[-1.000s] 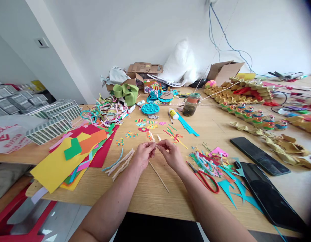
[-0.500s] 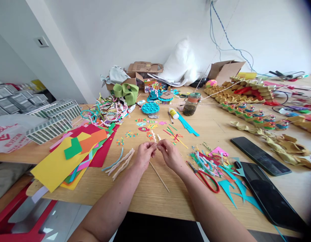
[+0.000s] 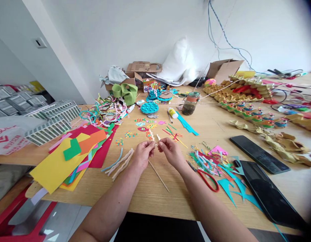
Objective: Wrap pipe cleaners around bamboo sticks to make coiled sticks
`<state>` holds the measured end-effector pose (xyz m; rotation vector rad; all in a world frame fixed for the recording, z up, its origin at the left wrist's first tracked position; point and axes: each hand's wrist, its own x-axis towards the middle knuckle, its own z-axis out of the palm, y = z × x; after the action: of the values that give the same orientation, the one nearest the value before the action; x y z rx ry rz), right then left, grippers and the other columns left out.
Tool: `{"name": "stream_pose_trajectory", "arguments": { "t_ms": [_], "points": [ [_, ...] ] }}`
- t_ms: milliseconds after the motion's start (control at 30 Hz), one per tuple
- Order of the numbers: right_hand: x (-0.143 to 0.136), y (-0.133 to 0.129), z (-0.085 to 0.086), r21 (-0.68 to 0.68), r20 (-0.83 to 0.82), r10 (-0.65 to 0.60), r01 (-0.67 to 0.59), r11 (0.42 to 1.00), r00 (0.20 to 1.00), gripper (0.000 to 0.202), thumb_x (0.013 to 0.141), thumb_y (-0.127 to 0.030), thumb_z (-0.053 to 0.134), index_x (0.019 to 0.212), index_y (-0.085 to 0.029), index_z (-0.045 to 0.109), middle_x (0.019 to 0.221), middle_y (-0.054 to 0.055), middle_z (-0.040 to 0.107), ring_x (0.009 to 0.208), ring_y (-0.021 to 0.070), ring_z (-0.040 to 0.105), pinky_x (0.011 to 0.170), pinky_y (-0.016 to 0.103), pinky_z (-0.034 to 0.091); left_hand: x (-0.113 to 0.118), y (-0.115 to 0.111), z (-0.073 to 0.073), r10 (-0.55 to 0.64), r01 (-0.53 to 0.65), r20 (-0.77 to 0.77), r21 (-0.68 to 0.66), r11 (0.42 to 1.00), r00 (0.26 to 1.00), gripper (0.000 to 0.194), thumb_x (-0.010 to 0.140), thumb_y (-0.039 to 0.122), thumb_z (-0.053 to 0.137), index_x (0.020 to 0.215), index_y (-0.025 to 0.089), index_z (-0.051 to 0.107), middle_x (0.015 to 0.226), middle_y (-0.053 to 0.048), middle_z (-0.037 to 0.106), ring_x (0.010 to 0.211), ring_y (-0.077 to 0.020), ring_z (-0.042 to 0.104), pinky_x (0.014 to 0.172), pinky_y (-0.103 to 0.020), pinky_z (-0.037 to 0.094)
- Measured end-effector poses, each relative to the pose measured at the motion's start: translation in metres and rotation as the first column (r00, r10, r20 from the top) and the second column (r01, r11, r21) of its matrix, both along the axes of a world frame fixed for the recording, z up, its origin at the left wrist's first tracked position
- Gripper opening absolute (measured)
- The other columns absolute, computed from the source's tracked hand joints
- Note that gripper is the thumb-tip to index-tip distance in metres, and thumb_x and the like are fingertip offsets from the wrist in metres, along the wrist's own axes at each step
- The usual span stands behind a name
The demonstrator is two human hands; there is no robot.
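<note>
My left hand (image 3: 144,153) is closed in a pinch on a twisted white pipe cleaner (image 3: 151,135), whose end sticks up beyond the fingertips. Just to its right, my right hand (image 3: 170,151) pinches another short white twisted piece (image 3: 158,137). A small gap separates the two hands. Below them a thin wooden stick (image 3: 159,176) lies slanting on the table. Patterned paper fish (image 3: 143,129) lie beyond my left hand. More wavy pipe cleaners (image 3: 123,163) rest to the left.
Coloured paper sheets (image 3: 54,164) lie at the left. Red-handled scissors (image 3: 208,180), paper scraps (image 3: 216,161) and two phones (image 3: 269,191) are at the right. Farther back stand a glue bottle (image 3: 173,113), a jar (image 3: 190,104) and a blue dimpled disc (image 3: 149,108).
My hands have moved slightly apart, leaving a wider gap between the fingertips. The whole view has shifted a little.
</note>
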<state>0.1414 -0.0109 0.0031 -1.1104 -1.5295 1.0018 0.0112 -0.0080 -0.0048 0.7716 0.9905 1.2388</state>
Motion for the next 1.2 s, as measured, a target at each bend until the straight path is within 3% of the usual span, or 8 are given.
{"name": "stream_pose_trajectory", "arguments": {
  "t_ms": [133, 367, 567, 767, 1200],
  "points": [
    [0.0003, 0.0014, -0.0013, -0.230, -0.191, 0.083, -0.127, 0.965, 0.978, 0.041, 0.073, -0.056, 0.056, 0.069, -0.015, 0.056, 0.063, 0.003, 0.059, 0.054, 0.0109, 0.051, 0.050, 0.024, 0.041, 0.0000, -0.0006, -0.0010, 0.001, 0.001, -0.026, 0.056, 0.998, 1.000, 0.029, 0.058, 0.038, 0.074, 0.067, 0.013, 0.060, 0.052, 0.004, 0.048, 0.043, -0.0040, 0.039, 0.040, -0.019, 0.025],
    [-0.0018, -0.0011, -0.0016, -0.364, -0.422, 0.045, -0.215, 0.906, 0.905, 0.038, 0.063, -0.050, 0.070, 0.062, -0.014, 0.058, 0.058, 0.001, 0.058, 0.046, 0.0065, 0.046, 0.045, 0.020, 0.033, 0.0027, -0.0031, -0.0024, -0.034, 0.036, -0.020, 0.085, 0.996, 0.999, 0.029, 0.061, 0.038, 0.073, 0.072, 0.013, 0.063, 0.053, 0.003, 0.052, 0.044, -0.0044, 0.039, 0.041, -0.019, 0.025],
    [-0.0020, -0.0019, -0.0012, -0.360, -0.448, 0.073, -0.254, 0.898, 0.891, 0.033, 0.065, -0.044, 0.070, 0.061, -0.014, 0.057, 0.055, -0.001, 0.057, 0.046, 0.0059, 0.045, 0.046, 0.020, 0.032, 0.0011, -0.0028, 0.0024, -0.119, 0.119, 0.086, 0.009, 0.993, 0.989, 0.030, 0.064, 0.041, 0.070, 0.069, 0.012, 0.062, 0.058, 0.000, 0.054, 0.045, -0.0047, 0.043, 0.041, -0.018, 0.027],
    [-0.0031, -0.0016, -0.0035, -0.353, -0.411, 0.129, -0.287, 0.890, 0.903, 0.033, 0.070, -0.044, 0.066, 0.063, -0.013, 0.059, 0.057, 0.000, 0.060, 0.047, 0.0063, 0.046, 0.048, 0.021, 0.034, -0.0004, -0.0014, 0.0036, -0.070, 0.072, 0.126, -0.006, 0.997, 0.990, 0.030, 0.056, 0.034, 0.077, 0.068, 0.011, 0.064, 0.054, 0.002, 0.053, 0.045, -0.0044, 0.043, 0.041, -0.017, 0.027],
    [-0.0050, -0.0035, -0.0066, -0.348, -0.467, 0.094, -0.280, 0.895, 0.879, 0.028, 0.069, -0.039, 0.068, 0.059, -0.014, 0.060, 0.054, 0.000, 0.060, 0.047, 0.0067, 0.046, 0.049, 0.022, 0.033, 0.0009, -0.0003, 0.0003, -0.092, 0.105, 0.223, -0.045, 0.993, 0.971, 0.024, 0.059, 0.028, 0.076, 0.067, 0.010, 0.062, 0.052, 0.002, 0.054, 0.044, -0.0043, 0.045, 0.041, -0.017, 0.028]
  ]
}}
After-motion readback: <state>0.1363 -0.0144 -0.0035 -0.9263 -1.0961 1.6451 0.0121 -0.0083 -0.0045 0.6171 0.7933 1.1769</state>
